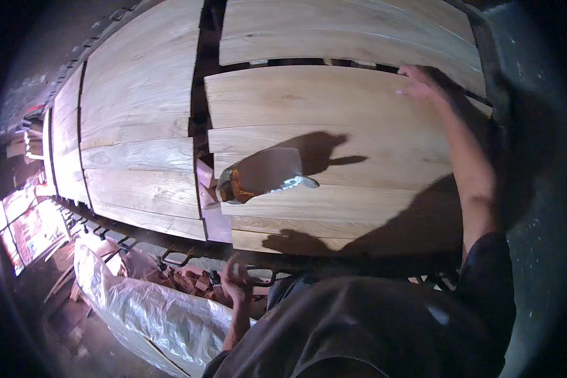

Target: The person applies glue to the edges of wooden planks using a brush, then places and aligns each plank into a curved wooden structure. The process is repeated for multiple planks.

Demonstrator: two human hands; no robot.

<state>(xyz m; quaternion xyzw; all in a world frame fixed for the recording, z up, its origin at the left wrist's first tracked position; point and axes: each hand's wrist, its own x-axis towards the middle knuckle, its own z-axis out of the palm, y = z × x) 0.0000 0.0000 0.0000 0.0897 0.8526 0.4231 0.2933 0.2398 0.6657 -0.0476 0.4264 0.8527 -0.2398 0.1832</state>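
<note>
A wide panel of pale wooden boards (334, 113) lies flat in front of me. At its far right edge rests my right hand (422, 87), fingers spread over the gap behind the panel. Low by the near edge, my left hand (236, 283) is closed, its fingers curled at a bent metal clamp handle (268, 277). On the panel's left part lies a container (264, 173) with a grey flat side, an orange-brown stained end and a shiny strip. What it holds cannot be made out.
More wood panels lie to the left (138, 101) and beyond (346, 28), with dark gaps between. Several clamp handles line the near edge. Below them are clear plastic sheeting (151, 315) and wood offcuts (198, 283). A grey wall (535, 252) stands at the right.
</note>
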